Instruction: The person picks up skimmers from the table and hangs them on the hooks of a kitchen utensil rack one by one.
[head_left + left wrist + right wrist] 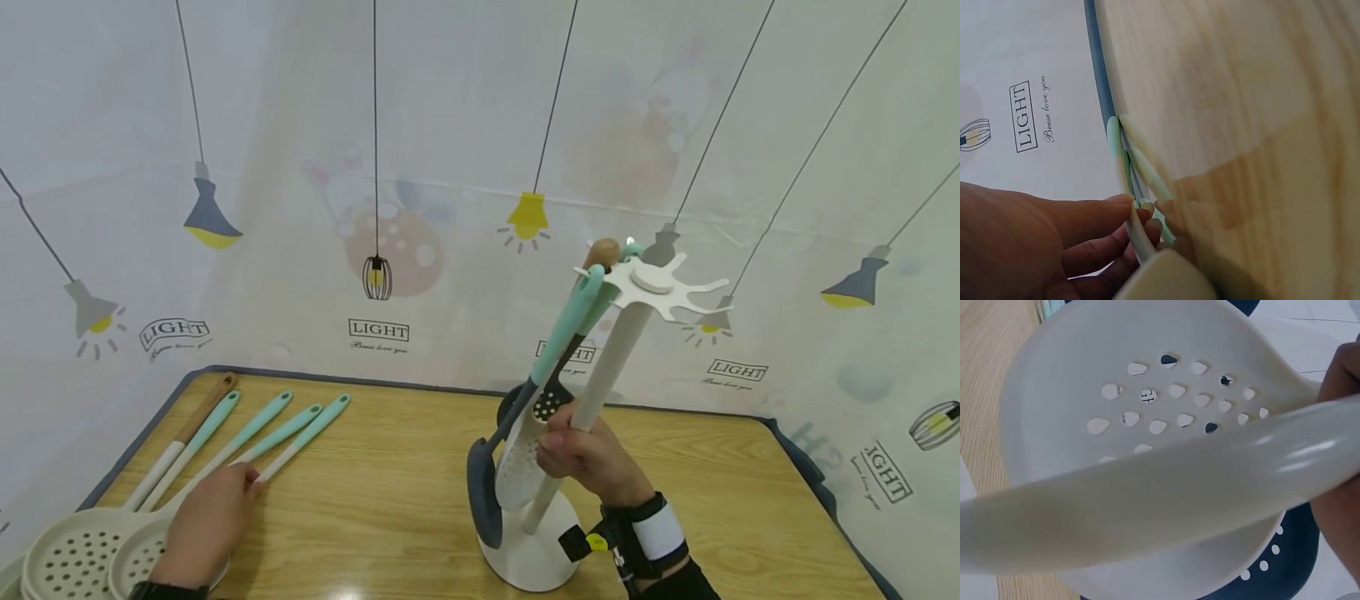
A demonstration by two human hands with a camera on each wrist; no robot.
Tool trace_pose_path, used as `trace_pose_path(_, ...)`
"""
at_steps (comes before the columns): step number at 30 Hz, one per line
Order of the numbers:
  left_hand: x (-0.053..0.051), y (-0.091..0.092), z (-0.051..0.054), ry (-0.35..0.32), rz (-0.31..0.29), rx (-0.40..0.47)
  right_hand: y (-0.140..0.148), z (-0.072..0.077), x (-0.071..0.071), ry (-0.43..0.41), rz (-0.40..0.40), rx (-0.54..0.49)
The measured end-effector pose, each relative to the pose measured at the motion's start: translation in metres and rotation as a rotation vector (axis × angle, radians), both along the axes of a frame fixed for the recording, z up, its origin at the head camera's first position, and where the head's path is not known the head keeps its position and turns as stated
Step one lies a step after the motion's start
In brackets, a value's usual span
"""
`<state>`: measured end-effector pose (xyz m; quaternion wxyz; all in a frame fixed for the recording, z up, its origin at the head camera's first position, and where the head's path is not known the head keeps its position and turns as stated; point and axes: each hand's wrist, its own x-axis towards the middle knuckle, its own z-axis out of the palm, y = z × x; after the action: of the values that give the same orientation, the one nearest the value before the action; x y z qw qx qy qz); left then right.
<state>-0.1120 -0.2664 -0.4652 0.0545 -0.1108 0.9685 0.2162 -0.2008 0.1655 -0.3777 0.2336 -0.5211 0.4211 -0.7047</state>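
My right hand [592,458] grips the pole of a white rotating utensil stand [618,358], which leans over its round base. On its hooks hang a dark spatula [486,492] with a mint handle, a white slotted skimmer [517,471] and a dark slotted utensil [553,398]. The right wrist view shows the pole crossing the white skimmer [1166,337]. My left hand [206,521] pinches the white shaft of a mint-handled utensil [311,433] between thumb and fingers; its head is mostly hidden in the head view. Other mint handles [262,417] lie beside it.
A large white skimmer [78,558] and a smaller one [135,557] lie overlapping at the table's left front. A wooden-handled utensil [206,408] lies farthest left. The wooden table [390,467] has a dark edge, with a printed cloth [465,125] hanging behind it.
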Motion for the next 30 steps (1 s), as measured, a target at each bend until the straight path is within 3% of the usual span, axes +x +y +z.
trace_pose_path(18, 0.001, 0.0, -0.003, 0.013, -0.006, -0.005, -0.001, 0.002, 0.013, 0.001, -0.289, 0.057)
trace_pose_path(30, 0.0, 0.001, 0.0, -0.046, 0.017, 0.017, -0.006, 0.001, 0.016, 0.008, -0.453, 0.038)
